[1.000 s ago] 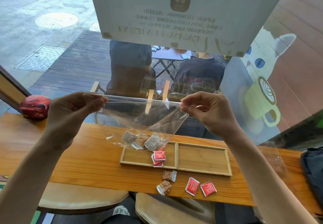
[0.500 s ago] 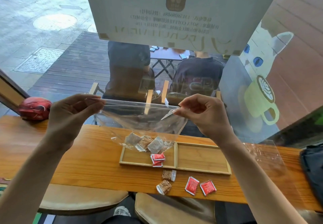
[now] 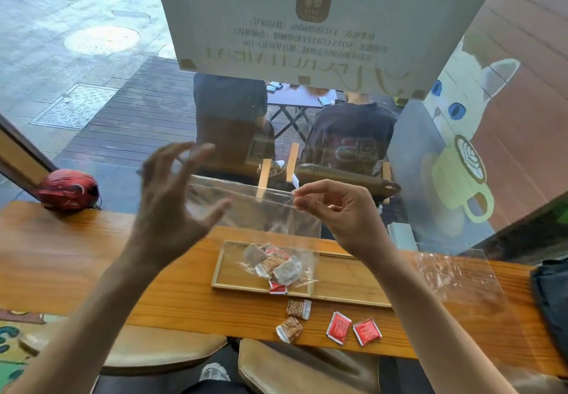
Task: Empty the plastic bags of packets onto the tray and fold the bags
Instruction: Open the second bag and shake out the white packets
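A clear plastic bag (image 3: 261, 209) hangs over the wooden two-compartment tray (image 3: 347, 283). My right hand (image 3: 335, 209) pinches the bag's top right corner. My left hand (image 3: 175, 200) is off the bag, fingers spread, just left of its top edge. Several brown, grey and red packets (image 3: 276, 266) sit bunched in the bag's bottom, resting in the tray's left compartment. A red packet (image 3: 278, 287) lies at that compartment's front edge. The tray's right compartment holds nothing.
Two brown packets (image 3: 295, 317) and two red packets (image 3: 353, 329) lie on the wooden counter (image 3: 76, 261) in front of the tray. Another clear bag (image 3: 458, 277) lies at the right, beside a dark bag (image 3: 553, 301). A red helmet (image 3: 69, 189) sits far left. A window stands behind the counter.
My left hand let go of the bag's top edge and opened. The bag sank, and its packets came down onto the tray's left compartment.
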